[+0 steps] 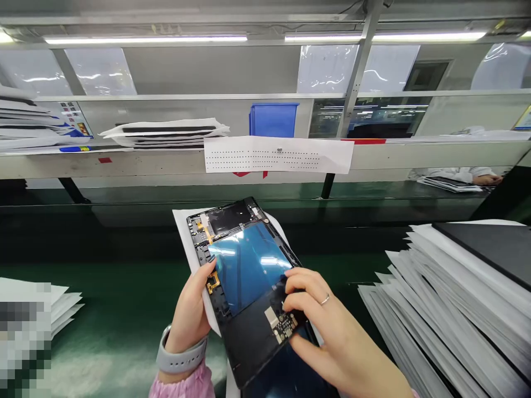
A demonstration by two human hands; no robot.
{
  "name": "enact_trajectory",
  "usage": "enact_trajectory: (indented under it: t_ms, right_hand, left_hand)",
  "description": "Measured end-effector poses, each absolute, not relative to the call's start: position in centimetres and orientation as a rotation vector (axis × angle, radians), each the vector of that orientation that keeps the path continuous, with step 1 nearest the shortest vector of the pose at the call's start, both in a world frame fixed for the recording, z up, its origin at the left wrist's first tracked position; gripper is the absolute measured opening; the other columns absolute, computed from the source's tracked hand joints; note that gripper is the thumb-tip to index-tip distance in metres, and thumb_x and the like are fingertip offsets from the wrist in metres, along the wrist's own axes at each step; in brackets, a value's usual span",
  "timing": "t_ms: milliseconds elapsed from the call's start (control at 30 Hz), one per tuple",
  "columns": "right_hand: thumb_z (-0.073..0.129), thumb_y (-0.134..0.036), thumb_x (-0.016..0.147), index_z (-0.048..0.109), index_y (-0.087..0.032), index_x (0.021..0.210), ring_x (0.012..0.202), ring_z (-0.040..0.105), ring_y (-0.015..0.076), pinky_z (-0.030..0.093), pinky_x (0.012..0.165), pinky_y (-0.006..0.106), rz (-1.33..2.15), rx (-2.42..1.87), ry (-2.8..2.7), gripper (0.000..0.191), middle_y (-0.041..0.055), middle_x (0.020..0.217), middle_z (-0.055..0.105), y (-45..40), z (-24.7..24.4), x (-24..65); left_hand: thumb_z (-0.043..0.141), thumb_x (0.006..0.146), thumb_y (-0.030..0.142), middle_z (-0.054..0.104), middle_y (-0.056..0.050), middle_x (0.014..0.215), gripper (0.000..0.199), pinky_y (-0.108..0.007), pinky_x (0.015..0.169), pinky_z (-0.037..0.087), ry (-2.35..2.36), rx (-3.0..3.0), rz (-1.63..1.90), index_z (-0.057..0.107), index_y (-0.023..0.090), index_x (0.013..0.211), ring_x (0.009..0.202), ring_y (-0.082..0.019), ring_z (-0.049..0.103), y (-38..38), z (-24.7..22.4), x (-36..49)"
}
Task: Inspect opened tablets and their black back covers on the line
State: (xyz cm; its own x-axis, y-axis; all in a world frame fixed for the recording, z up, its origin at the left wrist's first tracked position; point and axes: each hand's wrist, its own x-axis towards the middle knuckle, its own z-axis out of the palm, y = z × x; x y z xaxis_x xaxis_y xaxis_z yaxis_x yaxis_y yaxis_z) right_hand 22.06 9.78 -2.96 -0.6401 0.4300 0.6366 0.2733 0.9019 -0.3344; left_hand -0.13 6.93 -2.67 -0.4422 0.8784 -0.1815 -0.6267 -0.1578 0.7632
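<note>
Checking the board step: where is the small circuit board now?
The small circuit board lies at lower centre of the head view, on the black tablet housing, beside the right hand.

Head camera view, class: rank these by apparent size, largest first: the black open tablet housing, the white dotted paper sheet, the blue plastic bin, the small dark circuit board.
1. black open tablet housing
2. white dotted paper sheet
3. blue plastic bin
4. small dark circuit board

Nearness to the camera enlarges the housing and board, so true sizes stay unsure.

The left hand (188, 312) curls upward, partly hidden, while the right hand (319, 315) arches, apparently pinching.
</note>
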Motion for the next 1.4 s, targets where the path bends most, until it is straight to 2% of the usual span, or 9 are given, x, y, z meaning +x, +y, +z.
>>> enact_trajectory:
  t_ms: [133, 333, 700, 900, 1067, 1167, 1200, 1333, 1400]
  right_hand:
    - [0.042, 0.006, 0.079, 0.052, -0.023, 0.1, 0.115, 0.06, 0.0247, 0.046, 0.111, 0.051, 0.243, -0.432, -2.344, 0.037, 0.0069, 0.104, 0.059, 9.6, -2.8, 21.8]
    - [0.04, 0.009, 0.078, 0.056, -0.022, 0.1, 0.113, 0.06, 0.0223, 0.037, 0.118, 0.055, 0.225, -0.396, -2.305, 0.041, 0.0056, 0.102, 0.059, 9.3, -3.3, 21.2]
    - [0.043, 0.007, 0.08, 0.061, -0.022, 0.097, 0.118, 0.057, 0.0237, 0.041, 0.116, 0.053, 0.259, -0.383, -2.29, 0.038, 0.0071, 0.108, 0.056, 9.6, -3.7, 21.5]
    - [0.048, 0.005, 0.079, 0.059, -0.021, 0.095, 0.121, 0.057, 0.0259, 0.053, 0.101, 0.041, 0.351, -0.443, -2.274, 0.033, 0.0088, 0.107, 0.06, 9.4, -3.3, 21.5]
    - [0.08, -0.024, 0.08, 0.063, -0.028, 0.115, 0.136, 0.051, 0.0307, 0.039, 0.116, 0.046, 0.737, -0.511, -2.221, 0.039, 0.0081, 0.133, 0.06, 9.8, -2.7, 23.4]
    - [0.067, -0.039, 0.093, 0.068, -0.027, 0.099, 0.137, 0.048, 0.0317, 0.039, 0.113, 0.048, 0.876, -0.749, -1.78, 0.014, 0.0083, 0.132, 0.06, 11.7, -3.2, 24.0]
    - [0.065, -0.044, 0.093, 0.069, -0.026, 0.092, 0.136, 0.048, 0.0323, 0.041, 0.11, 0.046, 0.938, -0.817, -1.656, 0.019, 0.009, 0.132, 0.06, 12.4, -3.5, 24.0]
    - [0.066, -0.058, 0.089, 0.068, -0.021, 0.078, 0.117, 0.059, 0.0297, 0.049, 0.094, 0.037, 1.453, -0.756, -1.46, 0.039, 0.0091, 0.128, 0.062, 14.2, -3.9, 23.1]
    - [0.07, -0.057, 0.088, 0.069, -0.02, 0.076, 0.096, 0.064, 0.0237, 0.051, 0.084, 0.033, 1.689, -0.618, -1.384, 0.04, 0.0082, 0.111, 0.067, 14.1, -3.7, 22.6]
  left_hand:
    - [0.094, 0.055, 0.036, 0.08, -0.003, 0.081, 0.038, -0.036, 0.083, 0.063, 0.89, 0.409, 1.772, 0.078, 0.018, 0.083, 0.096, -0.034, 0.075, 6.5, -3.0, -0.4]
    - [0.087, 0.067, 0.04, 0.08, -0.004, 0.082, 0.039, -0.039, 0.083, 0.064, 0.93, 0.446, 1.753, 0.078, 0.018, 0.099, 0.104, -0.037, 0.073, 6.4, -3.9, -0.7]
    - [0.086, 0.066, 0.037, 0.081, -0.003, 0.085, 0.034, -0.038, 0.079, 0.065, 0.943, 0.434, 1.741, 0.079, 0.021, 0.095, 0.102, -0.036, 0.073, 6.4, -3.9, -1.0]
    - [0.086, 0.066, 0.036, 0.081, -0.004, 0.09, 0.034, -0.036, 0.08, 0.063, 0.962, 0.421, 1.742, 0.077, 0.018, 0.093, 0.1, -0.035, 0.074, 6.3, -3.7, -1.2]
    - [0.084, 0.065, 0.033, 0.08, -0.005, 0.085, 0.031, -0.036, 0.078, 0.064, 0.972, 0.373, 1.72, 0.076, 0.017, 0.091, 0.091, -0.033, 0.076, 6.6, -3.7, -1.5]
    - [0.081, 0.066, 0.031, 0.079, -0.005, 0.077, 0.025, -0.037, 0.077, 0.064, 0.976, 0.354, 1.728, 0.076, 0.015, 0.084, 0.089, -0.034, 0.076, 6.8, -3.7, -1.3]
    - [0.078, 0.069, 0.03, 0.079, -0.006, 0.076, 0.022, -0.037, 0.078, 0.064, 0.972, 0.349, 1.726, 0.076, 0.014, 0.084, 0.09, -0.034, 0.076, 6.7, -3.6, -1.1]
    - [0.067, 0.079, 0.023, 0.078, -0.007, 0.071, 0.015, -0.037, 0.08, 0.064, 0.955, 0.327, 1.678, 0.078, 0.012, 0.079, 0.093, -0.033, 0.076, 6.0, -2.5, 0.2]
    - [0.064, 0.08, 0.02, 0.077, -0.007, 0.067, 0.016, -0.038, 0.079, 0.065, 0.97, 0.321, 1.677, 0.077, 0.014, 0.074, 0.091, -0.033, 0.076, 5.7, -2.0, 0.8]
